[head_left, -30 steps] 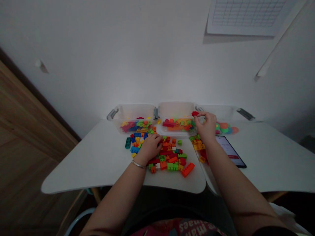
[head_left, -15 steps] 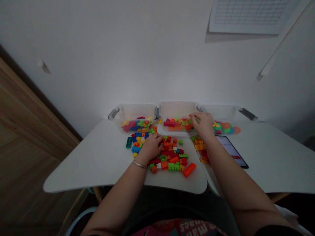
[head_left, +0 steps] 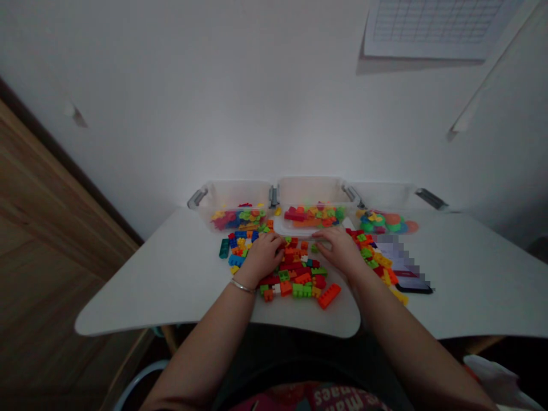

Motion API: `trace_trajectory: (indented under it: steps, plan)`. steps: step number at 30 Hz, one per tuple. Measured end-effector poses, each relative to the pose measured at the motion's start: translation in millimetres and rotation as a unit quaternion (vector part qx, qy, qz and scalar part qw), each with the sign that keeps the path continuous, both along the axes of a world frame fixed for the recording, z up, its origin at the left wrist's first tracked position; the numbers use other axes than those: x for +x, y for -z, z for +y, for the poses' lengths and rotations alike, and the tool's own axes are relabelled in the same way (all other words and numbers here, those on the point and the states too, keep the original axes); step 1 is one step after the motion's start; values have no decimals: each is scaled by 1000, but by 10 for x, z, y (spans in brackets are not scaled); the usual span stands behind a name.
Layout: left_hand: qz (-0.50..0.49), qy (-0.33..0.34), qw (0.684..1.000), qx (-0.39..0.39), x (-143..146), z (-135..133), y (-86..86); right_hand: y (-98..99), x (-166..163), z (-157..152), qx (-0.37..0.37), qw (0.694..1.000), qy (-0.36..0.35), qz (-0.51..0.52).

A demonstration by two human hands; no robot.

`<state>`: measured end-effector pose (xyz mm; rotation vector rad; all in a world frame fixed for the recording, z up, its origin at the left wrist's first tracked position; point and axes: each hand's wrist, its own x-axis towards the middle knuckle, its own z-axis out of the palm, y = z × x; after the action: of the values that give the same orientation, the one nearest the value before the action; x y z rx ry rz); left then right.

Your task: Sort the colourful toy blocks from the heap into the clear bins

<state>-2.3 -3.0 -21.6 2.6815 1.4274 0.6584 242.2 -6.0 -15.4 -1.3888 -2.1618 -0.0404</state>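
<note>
My left hand point(head_left: 266, 254) rests palm down on the pile of toy building bricks point(head_left: 293, 266), thumb and fingers slightly apart; nothing shows in its grasp. A thin bracelet point(head_left: 243, 286) circles that wrist. Over the right side of the pile, my right hand point(head_left: 341, 249) reaches leftward with thumb and forefinger spread. Close to its fingertips lies a small green brick point(head_left: 314, 248). Beyond both hands, the middle clear bin point(head_left: 312, 191) holds red, orange and green bricks.
The left bin point(head_left: 237, 191) holds mixed pieces; the right bin point(head_left: 385, 193) holds round green and orange ones. More bricks point(head_left: 377, 260) lie beside my right forearm, next to a phone point(head_left: 415, 287). A long orange brick point(head_left: 329, 296) lies near the table's point(head_left: 171, 297) front edge.
My right hand has come back from over the middle bin, down and left to the pile's right side, its fingers now spread. My left hand stays in place.
</note>
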Motion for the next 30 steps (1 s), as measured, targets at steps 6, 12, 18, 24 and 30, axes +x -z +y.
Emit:
trace_trajectory:
  steps: [6, 12, 18, 24, 30]
  plan:
    - [4, -1, 1000, -2, 5, 5, -3, 99, -7, 14, -46, 995, 14, -90]
    - [7, -2, 1000, -1, 3, 0, 1, 137, 26, 11, -61, 990, 9, -126]
    - [8, -4, 1000, 2, 5, -10, -14, 130, -10, -24, -70, 989, 20, -130]
    - [6, -1, 1000, 2, 1, -2, 0, 164, -1, -9, -64, 994, 3, -90]
    - [7, 3, 1000, 7, -4, 9, 16, 147, 17, 31, 87, 989, 18, 118]
